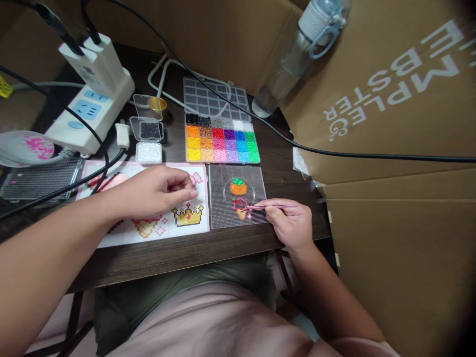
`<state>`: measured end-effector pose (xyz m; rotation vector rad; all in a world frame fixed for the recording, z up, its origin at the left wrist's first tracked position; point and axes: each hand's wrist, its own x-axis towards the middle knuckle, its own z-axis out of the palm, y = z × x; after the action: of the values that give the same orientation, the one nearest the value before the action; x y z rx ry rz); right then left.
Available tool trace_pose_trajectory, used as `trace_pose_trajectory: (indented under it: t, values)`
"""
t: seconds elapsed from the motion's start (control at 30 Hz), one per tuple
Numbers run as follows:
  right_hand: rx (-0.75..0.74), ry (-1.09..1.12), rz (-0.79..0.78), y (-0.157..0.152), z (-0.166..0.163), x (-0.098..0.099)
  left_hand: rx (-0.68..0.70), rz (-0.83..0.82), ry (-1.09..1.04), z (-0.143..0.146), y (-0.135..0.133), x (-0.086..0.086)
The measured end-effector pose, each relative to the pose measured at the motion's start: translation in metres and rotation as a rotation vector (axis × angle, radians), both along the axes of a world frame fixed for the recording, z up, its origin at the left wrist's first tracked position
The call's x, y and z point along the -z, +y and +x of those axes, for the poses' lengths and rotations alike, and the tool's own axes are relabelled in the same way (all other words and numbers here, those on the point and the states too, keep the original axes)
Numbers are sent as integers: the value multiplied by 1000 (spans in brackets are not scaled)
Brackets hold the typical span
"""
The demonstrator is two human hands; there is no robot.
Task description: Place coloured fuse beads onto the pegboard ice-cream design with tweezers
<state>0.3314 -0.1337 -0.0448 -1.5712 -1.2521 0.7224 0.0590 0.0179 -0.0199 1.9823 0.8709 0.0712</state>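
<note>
My right hand (292,223) pinches a pair of pink tweezers (284,206) over the clear pegboard (219,218). Their tips point left at a small ice-cream-cone bead figure (241,214), with pink outline and tan cone. Above it on the board is an orange bead fruit (238,187) with a green top, inside a clear round outline. My left hand (161,191) lies on the printed pattern sheet (206,225), its fingers curled in toward the thumb with nothing visible between them. Beside that hand shows a printed crown (188,215); it covers other pictures.
Behind the board stands an open bead box (223,141) sorted by colour. Small cases of black beads (151,131) and white beads (148,153) sit left of it. A power strip (89,109), dark cables, a dish of pink beads (28,148) and a bottle (290,59) surround the area.
</note>
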Motion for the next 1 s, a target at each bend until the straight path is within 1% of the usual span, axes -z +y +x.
trace_pose_trajectory:
  t: [0.3,0.37,0.43,0.5,0.6,0.73,0.8,0.87,0.9,1.0]
  values:
    - [21,59,-5,-2,4,8,4,-33,-29,0,0,0]
    - [35,56,-3,-5,4,7,-11,-42,-36,-1,-1,0]
    - [67,9,24,-5,6,4,-7,-51,-53,-3,-3,1]
    - [77,-34,54,0,9,0,6,-40,-78,-4,-3,3]
    - [31,-81,111,22,14,-13,0,-25,-71,-5,-2,6]
    - [-38,-238,170,69,11,-38,-27,-24,-66,-5,-2,4]
    - [-64,-286,204,93,4,-44,-28,-41,-68,-4,-3,2]
    - [-82,-338,197,114,-5,-44,-32,-60,-64,-4,-3,0]
    - [-93,-363,169,122,-10,-43,-34,-67,-61,-4,-3,0]
    - [-124,-321,155,139,-25,-34,-34,-80,-58,-4,-3,-1]
